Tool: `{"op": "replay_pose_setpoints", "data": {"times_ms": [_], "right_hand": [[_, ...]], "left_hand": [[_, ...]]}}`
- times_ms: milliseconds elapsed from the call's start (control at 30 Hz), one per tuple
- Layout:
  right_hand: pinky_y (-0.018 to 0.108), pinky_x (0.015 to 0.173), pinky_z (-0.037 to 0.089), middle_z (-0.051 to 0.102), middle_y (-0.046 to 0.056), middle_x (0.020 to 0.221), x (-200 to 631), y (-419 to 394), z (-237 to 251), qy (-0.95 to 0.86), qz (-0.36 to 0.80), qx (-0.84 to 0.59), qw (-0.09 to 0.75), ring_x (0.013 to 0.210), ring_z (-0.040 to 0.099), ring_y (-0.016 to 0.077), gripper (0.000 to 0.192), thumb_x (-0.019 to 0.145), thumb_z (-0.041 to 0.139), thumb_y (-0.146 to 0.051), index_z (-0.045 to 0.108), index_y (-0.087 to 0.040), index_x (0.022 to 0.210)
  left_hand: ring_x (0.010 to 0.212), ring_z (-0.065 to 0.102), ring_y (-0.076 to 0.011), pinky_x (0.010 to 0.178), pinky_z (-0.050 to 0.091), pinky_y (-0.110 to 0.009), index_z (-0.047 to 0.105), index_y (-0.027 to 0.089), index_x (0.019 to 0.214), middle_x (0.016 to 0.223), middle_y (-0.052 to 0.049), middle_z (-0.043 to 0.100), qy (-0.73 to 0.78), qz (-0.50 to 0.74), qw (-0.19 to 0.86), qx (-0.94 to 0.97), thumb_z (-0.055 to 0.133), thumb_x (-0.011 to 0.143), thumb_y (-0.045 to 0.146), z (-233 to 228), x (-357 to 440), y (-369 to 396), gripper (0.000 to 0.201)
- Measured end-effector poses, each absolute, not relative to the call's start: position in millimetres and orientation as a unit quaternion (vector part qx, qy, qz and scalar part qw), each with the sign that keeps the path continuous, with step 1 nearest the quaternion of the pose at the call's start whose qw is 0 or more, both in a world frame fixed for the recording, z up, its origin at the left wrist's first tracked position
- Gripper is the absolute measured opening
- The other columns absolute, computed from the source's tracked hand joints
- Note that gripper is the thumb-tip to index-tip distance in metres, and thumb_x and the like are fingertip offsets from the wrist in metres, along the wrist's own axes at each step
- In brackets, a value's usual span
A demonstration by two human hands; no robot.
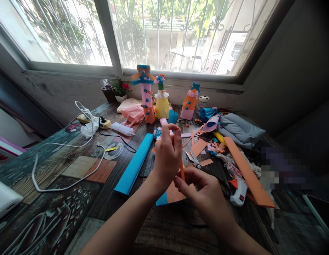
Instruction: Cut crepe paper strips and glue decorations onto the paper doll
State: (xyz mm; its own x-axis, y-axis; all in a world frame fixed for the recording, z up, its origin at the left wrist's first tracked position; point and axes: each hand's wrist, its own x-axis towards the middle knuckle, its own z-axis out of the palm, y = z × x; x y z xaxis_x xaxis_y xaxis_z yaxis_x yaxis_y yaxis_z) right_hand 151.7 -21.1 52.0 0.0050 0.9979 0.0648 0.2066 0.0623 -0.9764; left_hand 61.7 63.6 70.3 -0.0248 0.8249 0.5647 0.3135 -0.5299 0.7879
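Sunlight comes through a big barred window behind a dark wooden table [74, 177] with patterned patches.

From the head camera, both hands meet over the middle of the table. The left hand [166, 157] is higher, and its fingers [172, 136] are pinched shut on the top end of a thin orange paper strip [182, 171]. The right hand [206, 193] is lower, and its fingers [184, 186] pinch the bottom end of the same strip. So the strip stands almost straight up and down between the two hands, with its long side running from the lower hand up to the higher one. Both hands touch it.

Under the hands lies an orange and blue paper sheet [171, 196]. A long roll of blue crepe paper [135, 164] lies just left of the hands. Small silver scissors [193, 159] lie near, behind the right hand. A white glue gun [238, 191] lies to the right, beside a long orange paper roll [249, 173]. Three bottles dressed in bright paper [161, 101] stand by the window. A small flower pot [121, 92] holds red flowers.
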Motion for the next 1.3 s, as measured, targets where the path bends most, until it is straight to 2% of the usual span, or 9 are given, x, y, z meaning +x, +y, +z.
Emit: {"op": "replay_pose_setpoints", "data": {"times_ms": [200,433,667,900,1100,1300], "right_hand": [[0.025,0.059,0.043,0.063,0.001,0.061,152.8,-22.7,53.5,-0.555,0.433,-0.541,0.461,0.059,0.059,0.0153,0.028,0.084,0.056,-0.037,0.064,-0.018,0.065],[0.025,0.055,0.043,0.065,0.002,0.060,151.3,-22.0,52.8,-0.550,0.427,-0.533,0.481,0.057,0.059,0.0157,0.030,0.086,0.054,-0.035,0.065,-0.018,0.063],[0.026,0.056,0.045,0.067,0.003,0.065,148.8,-22.6,53.2,-0.525,0.440,-0.531,0.498,0.059,0.060,0.0162,0.026,0.083,0.057,-0.036,0.069,-0.017,0.071],[0.026,0.064,0.045,0.066,0.002,0.067,152.7,-19.2,50.7,-0.518,0.444,-0.519,0.515,0.063,0.059,0.0156,0.022,0.082,0.058,-0.036,0.068,-0.017,0.076],[0.024,0.060,0.044,0.063,0.001,0.062,153.5,-19.9,53.3,-0.514,0.436,-0.521,0.523,0.061,0.058,0.0142,0.027,0.086,0.054,-0.037,0.068,-0.018,0.072],[0.025,0.056,0.044,0.066,0.002,0.063,152.2,-22.1,52.5,-0.513,0.449,-0.513,0.522,0.056,0.057,0.0139,0.028,0.088,0.051,-0.037,0.067,-0.017,0.076]], "left_hand": [[0.038,0.041,-0.0076,0.043,0.027,-0.019,0.041,0.020,0.091,0.048,0.008,0.044,0.438,0.574,0.218,0.657,0.041,0.092,0.026,71.1,60.4,63.9,0.007],[0.039,0.043,-0.0081,0.043,0.029,-0.018,0.039,0.020,0.092,0.048,0.008,0.044,0.418,0.600,0.283,0.621,0.040,0.092,0.029,71.1,59.7,65.2,0.008],[0.038,0.044,-0.0080,0.041,0.031,-0.017,0.039,0.021,0.092,0.048,0.008,0.045,0.410,0.609,0.317,0.601,0.040,0.092,0.034,69.5,60.9,64.6,0.012],[0.038,0.042,-0.0084,0.040,0.030,-0.017,0.040,0.021,0.093,0.047,0.009,0.041,0.393,0.610,0.331,0.603,0.041,0.092,0.032,69.0,68.4,58.5,0.011],[0.038,0.040,-0.0080,0.038,0.028,-0.016,0.040,0.021,0.093,0.047,0.008,0.041,0.392,0.606,0.335,0.606,0.040,0.093,0.033,68.5,70.4,56.1,0.012],[0.037,0.039,-0.0073,0.038,0.029,-0.016,0.039,0.021,0.093,0.047,0.009,0.041,0.384,0.605,0.356,0.600,0.041,0.092,0.034,68.5,70.1,57.7,0.013]]}}
